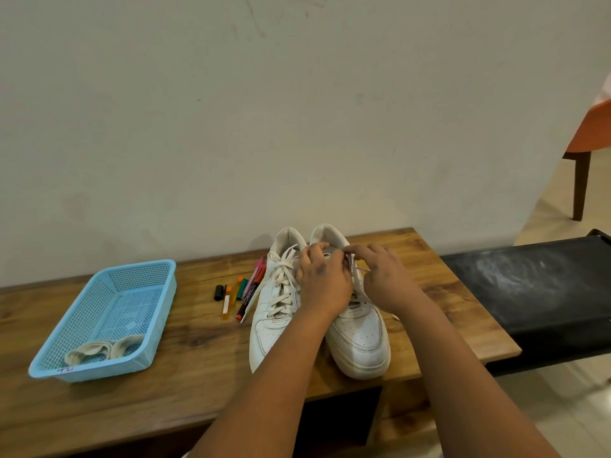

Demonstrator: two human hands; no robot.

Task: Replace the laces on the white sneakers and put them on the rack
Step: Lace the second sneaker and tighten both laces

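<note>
Two white sneakers stand side by side on the wooden bench (198,375), toes toward me. The left sneaker (271,312) is laced with a cream lace (281,285), its ends loose near the tongue. My left hand (322,282) rests over the top of the right sneaker (360,338) with fingers curled at its upper eyelets. My right hand (383,276) pinches the right sneaker's lace (351,261) near the top eyelets. Both hands hide most of that sneaker's lacing.
A light blue plastic basket (99,325) on the bench's left holds a bundle of cream laces (105,348). Several coloured markers (243,292) lie left of the sneakers. A black rack shelf (535,285) adjoins the bench's right end. An orange chair (588,140) stands behind it.
</note>
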